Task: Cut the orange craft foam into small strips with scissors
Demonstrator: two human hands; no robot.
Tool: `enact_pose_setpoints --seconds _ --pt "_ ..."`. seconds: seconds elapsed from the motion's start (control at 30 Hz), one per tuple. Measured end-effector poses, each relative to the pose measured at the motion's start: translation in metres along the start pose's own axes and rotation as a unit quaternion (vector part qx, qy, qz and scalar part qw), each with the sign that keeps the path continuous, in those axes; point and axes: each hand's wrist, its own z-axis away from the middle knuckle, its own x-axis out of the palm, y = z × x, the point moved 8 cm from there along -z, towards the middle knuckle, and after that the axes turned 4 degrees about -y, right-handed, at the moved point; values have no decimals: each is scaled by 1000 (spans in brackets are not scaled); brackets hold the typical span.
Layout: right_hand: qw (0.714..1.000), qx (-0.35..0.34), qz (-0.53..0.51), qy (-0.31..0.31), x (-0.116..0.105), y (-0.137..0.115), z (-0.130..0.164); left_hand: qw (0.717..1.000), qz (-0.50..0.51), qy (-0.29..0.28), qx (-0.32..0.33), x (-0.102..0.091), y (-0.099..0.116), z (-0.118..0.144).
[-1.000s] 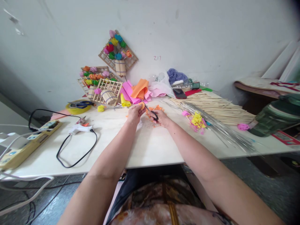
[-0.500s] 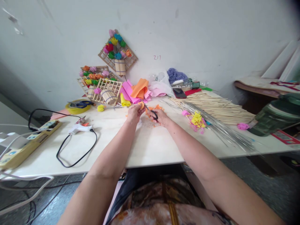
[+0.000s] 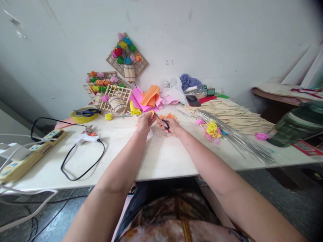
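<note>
While our left hand (image 3: 144,121) pinches the orange scrap (image 3: 151,113) just above the tabletop (image 3: 161,158), our right hand (image 3: 173,126), fingers closed through the scissors (image 3: 161,121), has the blades at it. Looks mid-trim; next snip likely needs the scrap turned into the blades.

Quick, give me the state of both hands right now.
Left hand: closed on a small orange paper piece.
Right hand: closed on black-handled scissors, blades pointing at the orange piece.
</note>
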Motion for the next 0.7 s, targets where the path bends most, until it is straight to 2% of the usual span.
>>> enact_pose_setpoints --seconds 0.47,0.7 --pt "999 31 10 9 1 1 3 1000 -27 -4 -3 3 5 5" --pt "999 41 8 -10 -2 5 1 999 -46 -5 -6 4 7 7"
